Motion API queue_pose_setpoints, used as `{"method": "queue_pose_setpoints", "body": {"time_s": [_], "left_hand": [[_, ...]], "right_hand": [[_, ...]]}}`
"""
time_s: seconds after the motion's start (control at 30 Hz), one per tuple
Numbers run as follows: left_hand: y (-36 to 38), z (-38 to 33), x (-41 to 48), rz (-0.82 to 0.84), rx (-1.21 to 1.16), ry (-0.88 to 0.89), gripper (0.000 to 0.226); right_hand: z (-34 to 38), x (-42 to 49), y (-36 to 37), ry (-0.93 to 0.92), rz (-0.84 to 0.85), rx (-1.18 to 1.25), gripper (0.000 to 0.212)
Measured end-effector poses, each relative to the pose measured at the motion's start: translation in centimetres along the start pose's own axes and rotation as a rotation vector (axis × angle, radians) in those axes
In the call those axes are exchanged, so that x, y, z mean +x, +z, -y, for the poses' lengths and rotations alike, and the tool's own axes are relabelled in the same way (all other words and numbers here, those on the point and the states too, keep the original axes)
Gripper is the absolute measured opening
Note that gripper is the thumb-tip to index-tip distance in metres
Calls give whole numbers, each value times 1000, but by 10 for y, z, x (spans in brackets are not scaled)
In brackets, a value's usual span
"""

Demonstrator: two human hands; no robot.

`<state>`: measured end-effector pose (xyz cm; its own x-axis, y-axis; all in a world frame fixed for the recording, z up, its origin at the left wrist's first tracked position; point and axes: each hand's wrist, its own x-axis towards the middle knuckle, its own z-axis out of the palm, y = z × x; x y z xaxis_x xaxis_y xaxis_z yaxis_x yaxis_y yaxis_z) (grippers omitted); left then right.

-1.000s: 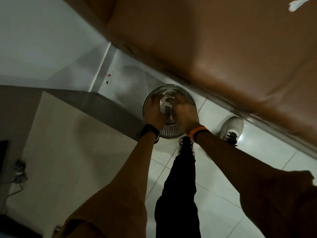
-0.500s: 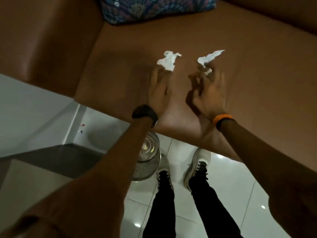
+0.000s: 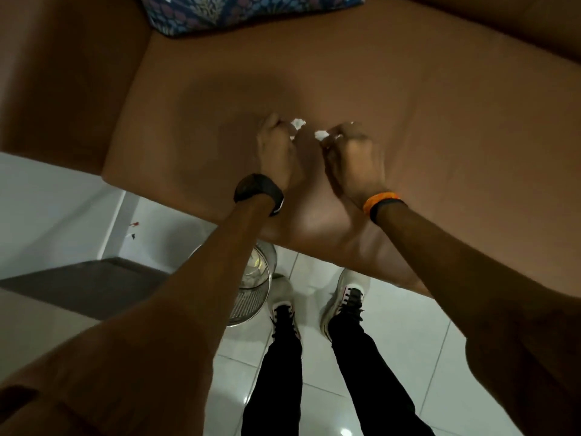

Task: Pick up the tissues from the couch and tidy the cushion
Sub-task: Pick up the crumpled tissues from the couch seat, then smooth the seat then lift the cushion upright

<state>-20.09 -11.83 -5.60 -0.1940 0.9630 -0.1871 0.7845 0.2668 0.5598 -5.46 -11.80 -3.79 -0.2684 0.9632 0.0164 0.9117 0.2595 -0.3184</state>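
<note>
The left hand (image 3: 276, 146) is curled into a closed grip around a white tissue (image 3: 297, 123), a crumpled tuft of which pokes out past the knuckles; the right hand (image 3: 355, 155) is closed the same way on a second tissue (image 3: 321, 134), whose white edge shows at the thumb side of the fist; both fists sit low over the seat of the brown couch (image 3: 440, 127), close beside each other, though whether they press on the leather or hang just above it cannot be told, as the hands are slightly blurred. A black watch (image 3: 259, 191) circles the left wrist; an orange band (image 3: 379, 199) circles the right wrist; both forearms reach forward from the lower corners of the view. At the far end of the seat, against the backrest, lies the blue patterned cushion (image 3: 251, 9), only its lower edge in view, well apart from the hands. Below the front edge of the couch, on the white tiled floor (image 3: 408, 341), stands a round metal mesh bin (image 3: 251, 291), partly hidden behind the left forearm; just beside it are the person's two pale shoes (image 3: 344, 294) and black trouser legs (image 3: 361, 372); to the left a grey step (image 3: 78, 278) meets a white wall.
</note>
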Motion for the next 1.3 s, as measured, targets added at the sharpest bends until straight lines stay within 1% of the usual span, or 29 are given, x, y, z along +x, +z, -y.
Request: {"method": "queue_pose_setpoints", "body": {"time_s": [0.03, 0.07, 0.13, 0.2, 0.27, 0.3, 0.37, 0.43, 0.57, 0.67, 0.73, 0.83, 0.87, 0.9, 1.0, 1.07, 1.1, 1.17, 1.3], "left_hand": [[-4, 3, -15, -39, -39, -55, 23], [-9, 9, -38, -85, -48, -63, 23], [-19, 27, -85, -113, -58, -116, 23], [-21, 54, -133, -145, -165, -229, 15], [-19, 85, -173, -176, -229, -374, 9], [-15, 101, -189, -152, -228, -441, 9], [-5, 132, -206, -110, -187, -514, 10], [11, 163, -215, -81, -197, -556, 12], [49, 214, -219, 26, -239, -569, 17], [71, 238, -215, 105, -167, -576, 32], [75, 240, -215, 152, -135, -548, 40], [64, 227, -220, 116, -161, -527, 44], [56, 218, -224, 95, -181, -505, 47], [45, 206, -226, 62, -176, -456, 50], [7, 166, -220, -127, -82, -255, 53], [-18, 139, -199, -226, 6, -162, 53], [-30, 123, -186, -256, 50, -118, 54], [-53, 93, -145, -305, 95, -31, 57], [-88, 45, -55, -319, 170, 91, 66]], "right_hand": [[3, -7, 5, -5, 32, 14, 18], [16, -20, 4, -16, 61, 79, 17], [47, -59, 11, -42, 181, 164, 16], [73, -91, 24, -98, 222, 227, 13], [101, -119, 47, -170, 235, 315, 13], [116, -134, 60, -195, 279, 329, 14], [137, -153, 87, -206, 406, 290, 14], [148, -163, 120, -202, 489, 224, 16], [146, -166, 182, -274, 695, 37, 26], [140, -166, 213, -292, 711, 17, 28], [137, -166, 219, -308, 716, 24, 36], [136, -162, 203, -342, 755, 45, 46], [137, -161, 189, -353, 739, 73, 46], [138, -157, 171, -372, 684, 117, 45], [131, -138, 110, -436, 390, 286, 36], [118, -113, 75, -453, 242, 323, 32], [110, -97, 59, -452, 194, 326, 34], [94, -56, 31, -432, 76, 292, 45], [69, 29, -8, -340, -15, 62, 65]]}}
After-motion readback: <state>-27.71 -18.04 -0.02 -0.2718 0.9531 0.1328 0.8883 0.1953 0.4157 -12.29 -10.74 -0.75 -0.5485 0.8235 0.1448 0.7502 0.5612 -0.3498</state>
